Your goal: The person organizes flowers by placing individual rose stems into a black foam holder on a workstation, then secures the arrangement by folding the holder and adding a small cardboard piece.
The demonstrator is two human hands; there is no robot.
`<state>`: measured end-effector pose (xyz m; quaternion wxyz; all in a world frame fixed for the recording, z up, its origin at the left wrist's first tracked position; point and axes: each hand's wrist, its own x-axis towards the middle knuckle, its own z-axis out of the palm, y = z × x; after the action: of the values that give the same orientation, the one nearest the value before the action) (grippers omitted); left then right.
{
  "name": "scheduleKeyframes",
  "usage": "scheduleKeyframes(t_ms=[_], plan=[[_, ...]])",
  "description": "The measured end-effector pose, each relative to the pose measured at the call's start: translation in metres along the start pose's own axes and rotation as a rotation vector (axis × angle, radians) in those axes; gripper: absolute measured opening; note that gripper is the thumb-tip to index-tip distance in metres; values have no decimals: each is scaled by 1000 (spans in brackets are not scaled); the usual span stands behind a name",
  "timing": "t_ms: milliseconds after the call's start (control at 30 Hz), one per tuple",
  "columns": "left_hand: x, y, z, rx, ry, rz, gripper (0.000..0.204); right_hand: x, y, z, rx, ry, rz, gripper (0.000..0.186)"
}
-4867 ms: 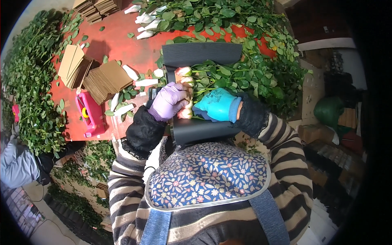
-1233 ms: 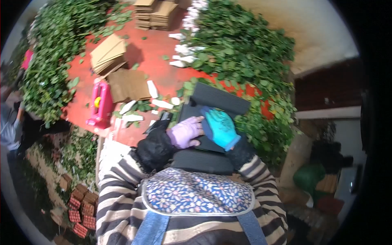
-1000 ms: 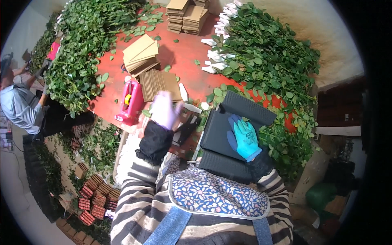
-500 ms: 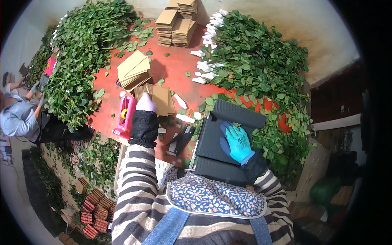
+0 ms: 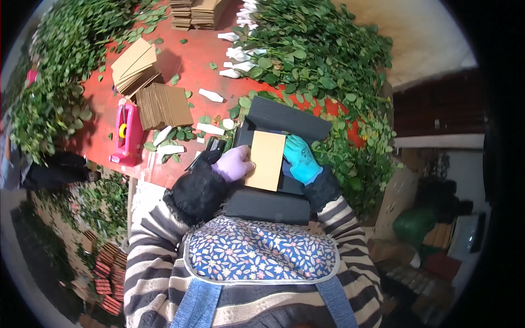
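Observation:
A flat tan cardboard sheet [image 5: 266, 163] lies over the middle of a black ridged holder [image 5: 287, 118] in front of me. My left hand [image 5: 232, 164], in a lilac glove, grips the sheet's left edge with its fingers bent. On the other side, my right hand [image 5: 302, 159] in a turquoise glove is closed at the sheet's right edge; its thumb is partly hidden. Left of the holder, a black tool [image 5: 214, 146] is partly covered by my left sleeve. Beyond it sits a pile of cardboard sheets [image 5: 164, 106].
A pink tape dispenser [image 5: 127, 134] stands on the red table [image 5: 188, 57], near a second cardboard stack [image 5: 134, 68]. Leafy stems with white-wrapped heads [image 5: 322, 49] fill the far right; more leafy stems [image 5: 82, 44] lie at left. Loose white sleeves [image 5: 210, 96] and leaves are scattered between.
My left hand has come from the cardboard pile to the black holder, bringing a sheet. My right hand has shifted from lying on the holder to the sheet's right edge. The view has shifted.

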<state>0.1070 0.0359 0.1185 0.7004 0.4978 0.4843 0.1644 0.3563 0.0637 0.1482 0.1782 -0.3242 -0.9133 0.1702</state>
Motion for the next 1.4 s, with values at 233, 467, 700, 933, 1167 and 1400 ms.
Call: scheduleKeyframes(t_ms=[233,467,700,933,1167,1400], plan=[[24,-22,-10,343,199,200,25,-2,-42,-36,-357,-131,345,49],[11,-2,-5,610,269,299,27,11,-60,-11,-280,-306,192,87],[-14,28,-17,820,340,215,41,8,-60,-5,-283,-361,229,84],[-15,-3,-20,733,358,215,47,13,-64,-7,-305,-396,244,81],[-10,-6,-18,706,400,350,48,13,-64,-7,-313,-431,249,81],[-26,54,9,903,302,361,91,3,-58,-3,-364,-399,235,81]])
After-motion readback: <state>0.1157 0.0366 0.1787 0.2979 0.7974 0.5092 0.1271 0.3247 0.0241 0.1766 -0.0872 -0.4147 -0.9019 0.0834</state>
